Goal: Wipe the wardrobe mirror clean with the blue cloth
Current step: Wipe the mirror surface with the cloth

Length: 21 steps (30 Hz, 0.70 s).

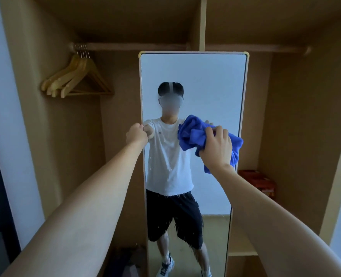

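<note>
A tall narrow mirror (205,80) with a pale wooden frame stands upright inside an open wooden wardrobe. It reflects a person in a white shirt and black shorts. Streaks and drops of water show on the lower glass. My left hand (136,134) grips the mirror's left frame edge at mid height. My right hand (217,149) holds a bunched blue cloth (193,134) and presses it against the glass near the right side, at about the same height. Part of the cloth hangs down below my wrist.
Several wooden hangers (77,78) hang from the rail (137,46) at the upper left. A red and orange box (259,181) lies on the wardrobe shelf to the right of the mirror. A dark object (129,260) rests on the floor at the mirror's lower left.
</note>
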Motion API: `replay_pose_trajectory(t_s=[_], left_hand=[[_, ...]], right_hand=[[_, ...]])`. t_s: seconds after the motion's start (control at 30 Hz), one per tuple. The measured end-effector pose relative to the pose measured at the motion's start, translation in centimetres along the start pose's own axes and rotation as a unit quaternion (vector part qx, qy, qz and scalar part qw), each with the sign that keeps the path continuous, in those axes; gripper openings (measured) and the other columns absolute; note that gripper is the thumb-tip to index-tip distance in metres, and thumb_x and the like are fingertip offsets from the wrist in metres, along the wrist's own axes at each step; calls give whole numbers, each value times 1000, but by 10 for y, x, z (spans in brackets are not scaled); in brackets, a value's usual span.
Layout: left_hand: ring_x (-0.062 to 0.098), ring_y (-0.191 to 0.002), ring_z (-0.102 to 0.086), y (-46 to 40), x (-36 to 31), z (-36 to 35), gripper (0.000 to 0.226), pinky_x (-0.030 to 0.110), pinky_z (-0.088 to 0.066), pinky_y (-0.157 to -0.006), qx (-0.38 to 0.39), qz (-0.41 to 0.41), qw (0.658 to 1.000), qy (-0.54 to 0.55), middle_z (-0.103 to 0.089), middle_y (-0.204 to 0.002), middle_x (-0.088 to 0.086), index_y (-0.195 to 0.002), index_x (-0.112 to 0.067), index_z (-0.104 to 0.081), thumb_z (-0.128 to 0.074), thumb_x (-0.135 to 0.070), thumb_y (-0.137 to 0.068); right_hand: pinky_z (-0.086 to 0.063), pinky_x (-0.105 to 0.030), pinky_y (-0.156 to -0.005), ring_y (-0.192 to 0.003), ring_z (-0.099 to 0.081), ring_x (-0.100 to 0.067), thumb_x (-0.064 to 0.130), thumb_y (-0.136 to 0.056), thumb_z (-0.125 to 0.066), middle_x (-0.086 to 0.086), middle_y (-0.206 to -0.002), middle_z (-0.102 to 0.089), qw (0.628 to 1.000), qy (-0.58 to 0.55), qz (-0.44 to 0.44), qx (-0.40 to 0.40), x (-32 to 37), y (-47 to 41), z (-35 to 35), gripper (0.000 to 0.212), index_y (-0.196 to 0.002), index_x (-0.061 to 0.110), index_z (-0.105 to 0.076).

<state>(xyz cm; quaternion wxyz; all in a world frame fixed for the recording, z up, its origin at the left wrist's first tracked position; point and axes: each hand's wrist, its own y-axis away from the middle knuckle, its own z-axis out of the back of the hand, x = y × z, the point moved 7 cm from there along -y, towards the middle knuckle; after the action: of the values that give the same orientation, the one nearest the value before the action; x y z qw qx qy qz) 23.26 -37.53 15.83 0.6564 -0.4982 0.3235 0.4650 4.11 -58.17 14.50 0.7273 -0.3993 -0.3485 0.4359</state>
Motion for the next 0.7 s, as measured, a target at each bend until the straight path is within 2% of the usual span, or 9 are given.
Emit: replay_pose_trajectory(t_s=[0.07,0.1,0.17,0.23,0.4,0.57,0.7], left_hand=[[22,-93,-46,0,0,0,32,32,-37,-79,4,-10,1000,3,-50,-95,4,-80,-20,-45,-31,-24,-108],[23,-92,-48,0,0,0,28,32,-38,-79,7,-17,1000,-1,-51,-97,5,-87,-16,-49,-32,-24,-108],[24,-94,-51,2,-1,1,25,32,-40,-79,8,-29,999,-10,-52,-105,8,-104,-11,-54,-32,-23,-108],[28,-98,-56,1,-3,1,28,34,-42,-76,4,-38,999,-37,-57,-108,11,-112,-6,-57,-36,-23,-107],[28,-91,-51,4,-2,5,30,34,-39,-77,5,-31,999,-32,-55,-105,13,-103,-7,-56,-31,-25,-108],[26,-86,-51,5,1,6,27,34,-38,-72,14,-26,999,-12,-55,-99,12,-93,-5,-52,-33,-21,-106],[24,-81,-49,6,1,7,27,32,-37,-66,17,-29,999,-4,-53,-94,11,-83,-10,-46,-33,-19,-105]], right_hand=[[-47,-43,-65,-89,-51,-33,12,-62,-75,-15,-104,-55,999,-15,0,-38,6,-14,18,61,-120,6,-57],[-47,-42,-66,-90,-51,-33,12,-63,-74,-14,-105,-55,998,-24,8,-59,12,-20,27,60,-121,5,-57],[-44,-39,-67,-89,-50,-33,8,-64,-71,-14,-105,-55,994,-43,26,-96,27,-34,43,50,-113,5,-59],[-38,-35,-62,-88,-50,-32,3,-63,-70,-12,-104,-53,993,-46,33,-100,39,-48,44,43,-104,7,-58],[-29,-32,-64,-81,-51,-30,1,-61,-76,-11,-98,-57,996,29,80,-9,45,-26,2,45,-102,10,-60],[-29,-33,-55,-77,-51,-28,1,-62,-74,-8,-91,-59,994,35,87,60,39,26,-23,40,-98,11,-61],[-32,-32,-60,-83,-54,-28,9,-68,-72,-7,-94,-59,990,8,95,99,39,29,-25,32,-99,11,-61]])
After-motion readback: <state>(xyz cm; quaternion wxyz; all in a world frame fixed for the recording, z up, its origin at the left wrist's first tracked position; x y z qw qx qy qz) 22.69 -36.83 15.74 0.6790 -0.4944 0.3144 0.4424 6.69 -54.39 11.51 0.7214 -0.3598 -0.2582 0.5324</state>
